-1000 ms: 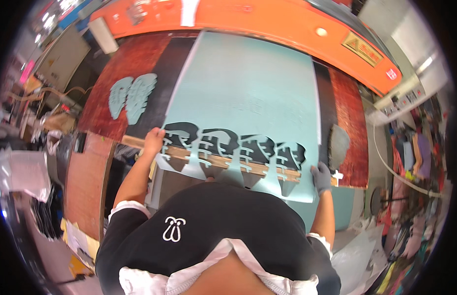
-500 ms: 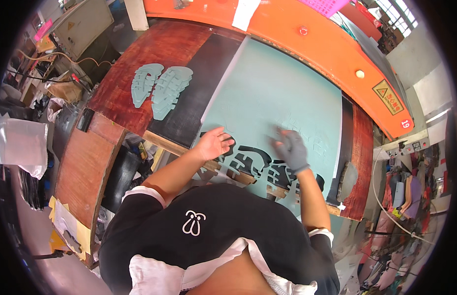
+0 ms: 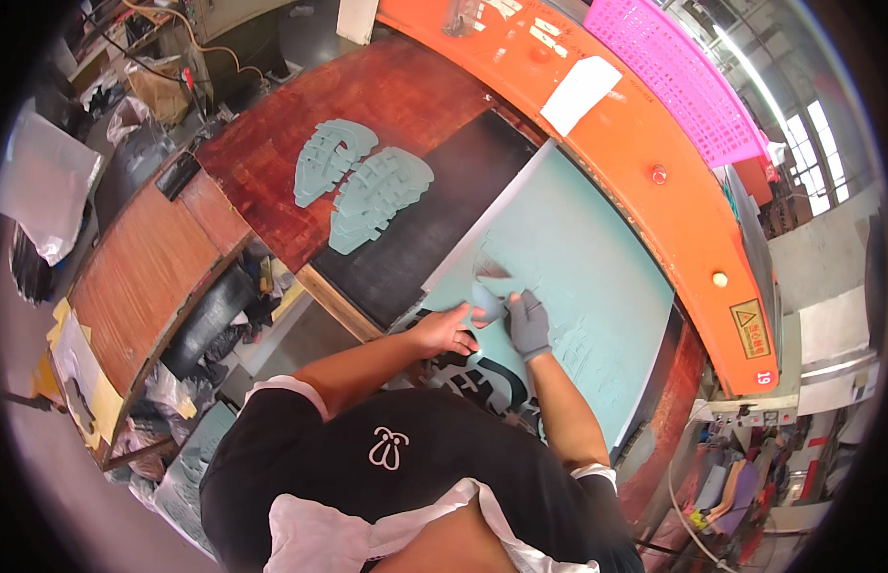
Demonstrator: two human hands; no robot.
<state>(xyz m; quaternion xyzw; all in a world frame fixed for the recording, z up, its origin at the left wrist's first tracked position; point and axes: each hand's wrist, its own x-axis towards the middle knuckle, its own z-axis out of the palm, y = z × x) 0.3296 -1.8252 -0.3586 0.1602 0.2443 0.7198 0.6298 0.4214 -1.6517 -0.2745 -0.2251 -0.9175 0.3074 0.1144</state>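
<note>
With our right hand, in a grey glove, we are bending the fingers beside a pale cut piece, which is standing a little up from the near-left part of the teal sheet; whether finger and thumb are pinching it, we cannot tell. Our left hand is lying open at the sheet's near-left corner, its thumb apart from the fingers. To do this lifting well, we think we should be peeling slowly and supporting the piece from 2 sides, because hard pulling may be tearing the narrow strips around the dark openings at the sheet's near edge. Left of the sheet, 2 piles of cut pieces are lying. Beyond the sheet, 1 orange machine beam is crossing, and 1 pink basket is resting farther behind.
</note>
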